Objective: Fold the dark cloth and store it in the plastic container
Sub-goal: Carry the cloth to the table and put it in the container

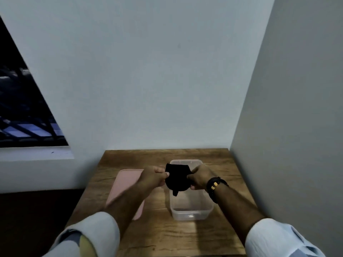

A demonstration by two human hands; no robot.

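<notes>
A small dark cloth [177, 178], bunched into a compact fold, hangs in the air between both hands. My left hand [153, 178] pinches its left edge and my right hand [201, 177] grips its right edge. A loose corner dangles from the bottom. Directly beneath stands the clear plastic container [191, 213], open at the top, on the wooden table [167, 236]. The cloth hides part of the container's far rim. A dark wristband sits on my right wrist.
A pink lid [123, 184] lies flat on the table left of the container, partly under my left forearm. Walls close in behind and to the right of the small table. A dark window is at the left.
</notes>
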